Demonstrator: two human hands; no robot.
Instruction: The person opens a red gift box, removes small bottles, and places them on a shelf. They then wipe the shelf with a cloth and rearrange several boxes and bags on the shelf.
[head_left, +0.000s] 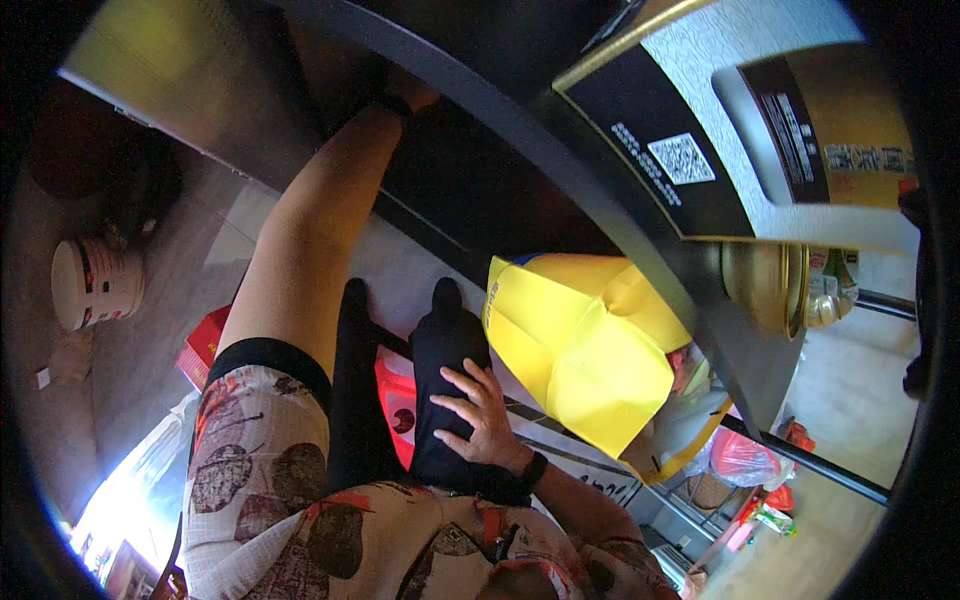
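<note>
My left arm reaches up the picture into deep shadow beside a dark table's curved-looking edge (480, 82). My left hand (416, 90), beyond a dark wristband, shows only faintly; its fingers and anything in them are hidden. My right hand (480, 412) rests palm down on my dark-trousered right thigh, fingers spread, holding nothing; a dark band is on that wrist. To its right stands a yellow paper bag or folded carton (585, 352), with plastic-wrapped things at its lower right side. A black, white and gold printed box (697, 142) lies on the table at upper right.
A white bucket (97, 285) stands on the floor at left, with a red box (202, 345) nearer me. A red plastic thing (397, 397) shows between my legs. At right are a gold-coloured round container (757, 289) and a red item in clear plastic (742, 457).
</note>
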